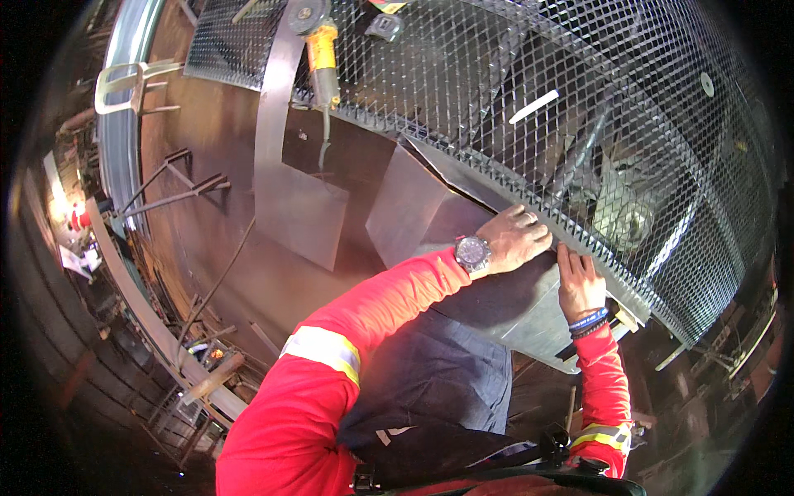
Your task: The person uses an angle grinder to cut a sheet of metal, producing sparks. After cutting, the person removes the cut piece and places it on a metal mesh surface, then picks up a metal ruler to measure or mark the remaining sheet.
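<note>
A bent grey metal sheet (529,307) lies in front of me, its far edge against the border of an expanded metal mesh (529,103). My left hand (514,240), with a dark watch at the wrist, has its fingers curled over that edge. Close beside it on the right, my right hand (581,288) grips the same edge with its fingers together. The right thumb is hidden. Left of the hands, another part of folded sheet metal (405,198) rises at an angle.
An angle grinder (322,62) with a yellow body rests at the mesh's left end, near a tape measure (385,27). A white stick (534,107) lies on the mesh. Further left are an L-shaped metal plate (298,207), a welded bar frame (178,178) and a white plastic chair (124,88).
</note>
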`<control>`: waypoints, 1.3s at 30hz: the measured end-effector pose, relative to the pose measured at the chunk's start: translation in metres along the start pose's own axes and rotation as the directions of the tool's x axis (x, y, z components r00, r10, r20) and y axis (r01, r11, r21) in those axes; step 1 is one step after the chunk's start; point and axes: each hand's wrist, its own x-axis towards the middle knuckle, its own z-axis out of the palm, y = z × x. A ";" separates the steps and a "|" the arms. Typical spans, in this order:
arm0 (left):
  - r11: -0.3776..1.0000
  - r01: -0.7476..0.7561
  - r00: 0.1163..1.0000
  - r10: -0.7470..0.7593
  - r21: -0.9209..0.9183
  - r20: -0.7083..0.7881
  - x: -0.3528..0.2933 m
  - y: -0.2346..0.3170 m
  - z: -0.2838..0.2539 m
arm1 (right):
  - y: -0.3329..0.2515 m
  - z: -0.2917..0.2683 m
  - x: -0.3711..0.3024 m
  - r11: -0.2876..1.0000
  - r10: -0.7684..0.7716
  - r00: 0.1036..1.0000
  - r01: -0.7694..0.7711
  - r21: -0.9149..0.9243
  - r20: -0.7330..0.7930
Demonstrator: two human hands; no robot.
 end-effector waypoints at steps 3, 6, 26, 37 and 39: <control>1.000 -0.012 0.998 0.013 -0.006 0.055 0.005 -0.005 -0.004 | 0.004 0.002 0.004 1.000 0.014 1.000 -0.014 0.025 0.014; 0.997 -0.077 0.997 0.077 -0.002 -0.016 0.013 -0.002 0.001 | 0.009 -0.003 0.000 0.994 0.048 0.999 -0.047 0.100 -0.004; 0.984 -0.172 0.981 0.166 0.048 0.098 0.021 -0.008 -0.009 | -0.014 0.033 0.010 0.955 0.184 0.959 -0.123 0.269 -0.214; 0.974 -0.222 0.972 0.218 0.038 0.082 0.024 -0.003 -0.010 | -0.004 0.015 0.002 0.955 0.088 0.989 -0.050 0.292 -0.116; 0.975 -0.219 0.972 0.214 0.046 0.092 0.025 -0.001 -0.010 | -0.004 0.016 0.004 0.949 0.091 0.989 -0.050 0.312 -0.117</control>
